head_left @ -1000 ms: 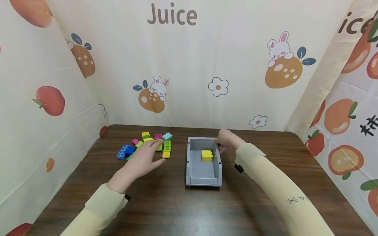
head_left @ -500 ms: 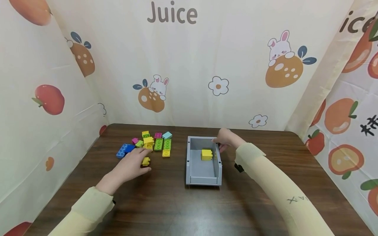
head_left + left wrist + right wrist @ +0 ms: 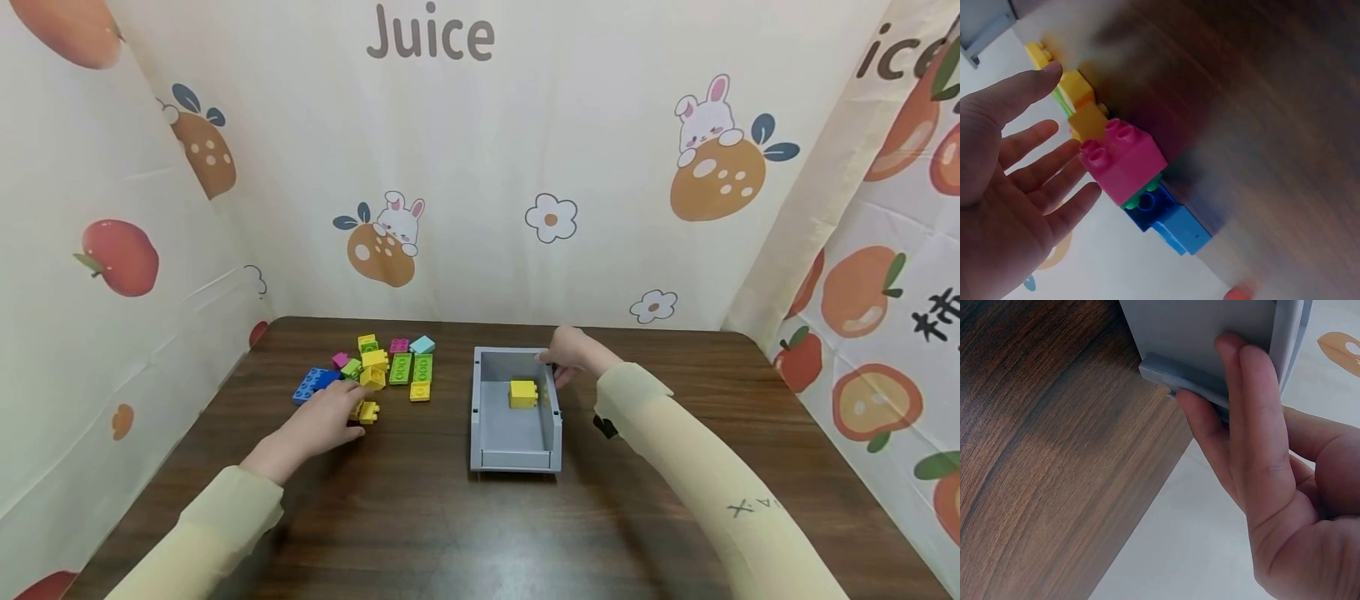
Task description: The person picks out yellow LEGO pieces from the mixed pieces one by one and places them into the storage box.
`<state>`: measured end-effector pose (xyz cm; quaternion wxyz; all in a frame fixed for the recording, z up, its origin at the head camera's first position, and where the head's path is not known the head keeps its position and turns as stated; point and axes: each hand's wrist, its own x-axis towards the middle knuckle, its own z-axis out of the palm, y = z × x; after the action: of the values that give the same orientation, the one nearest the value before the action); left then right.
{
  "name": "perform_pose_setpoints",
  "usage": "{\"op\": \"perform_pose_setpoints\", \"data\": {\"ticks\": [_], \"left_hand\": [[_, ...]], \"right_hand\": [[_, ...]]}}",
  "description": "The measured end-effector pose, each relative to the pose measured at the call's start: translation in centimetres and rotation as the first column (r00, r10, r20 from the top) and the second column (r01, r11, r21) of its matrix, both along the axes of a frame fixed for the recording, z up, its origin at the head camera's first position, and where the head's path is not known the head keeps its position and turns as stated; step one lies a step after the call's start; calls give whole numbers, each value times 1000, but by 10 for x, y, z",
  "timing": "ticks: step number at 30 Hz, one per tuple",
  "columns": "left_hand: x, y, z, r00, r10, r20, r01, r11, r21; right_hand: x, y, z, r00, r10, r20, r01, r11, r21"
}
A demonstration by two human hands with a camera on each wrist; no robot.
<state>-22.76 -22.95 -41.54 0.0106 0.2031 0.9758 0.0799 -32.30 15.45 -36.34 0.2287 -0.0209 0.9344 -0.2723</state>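
My left hand (image 3: 318,421) is low over the near side of a pile of toy building blocks, fingers spread and loosely bent. In the left wrist view, a pink block (image 3: 1127,164) is by its fingertips; I cannot tell whether they touch. A blue block (image 3: 1184,228) and yellow blocks (image 3: 1077,89) lie around it. The hand hides the pink block in the head view. My right hand (image 3: 573,354) grips the right wall of a grey bin (image 3: 517,460), its fingers along the outside (image 3: 1260,425). A yellow block (image 3: 522,394) lies in the bin.
Green blocks (image 3: 401,369), a light blue block (image 3: 422,345) and a magenta block (image 3: 399,345) lie toward the back of the pile. The dark wooden table (image 3: 465,542) ends at a printed curtain (image 3: 480,250) behind; curtains also hang at both sides.
My left hand has moved left and nearer, down to the front of the pile, uncovering yellow and green blocks. My right hand keeps its grip on the bin, which has not visibly moved.
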Motion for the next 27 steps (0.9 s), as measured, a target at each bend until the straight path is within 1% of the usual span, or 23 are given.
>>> {"op": "perform_pose_setpoints", "data": {"ticks": [2, 8, 16, 20, 27], "left_hand": [[-3, 0, 0, 1000, -4, -3, 4, 1000, -18], [-8, 1, -1, 1000, -5, -10, 4, 996, -86], [-12, 3, -4, 997, -40, -70, 30, 990, -138], [-13, 3, -5, 996, -41, -76, 29, 988, -150], [-12, 4, -4, 997, -30, -68, 20, 988, -150]], "right_hand": [[0, 0, 0, 1000, 3, -6, -3, 1000, 2], [0, -1, -1, 1000, -23, 5, 23, 1000, -5], [0, -2, -1, 1000, -27, -2, 27, 1000, 3], [1, -2, 0, 999, -30, -19, 30, 999, 20], [5, -2, 0, 999, -26, -19, 26, 1000, 7]]}}
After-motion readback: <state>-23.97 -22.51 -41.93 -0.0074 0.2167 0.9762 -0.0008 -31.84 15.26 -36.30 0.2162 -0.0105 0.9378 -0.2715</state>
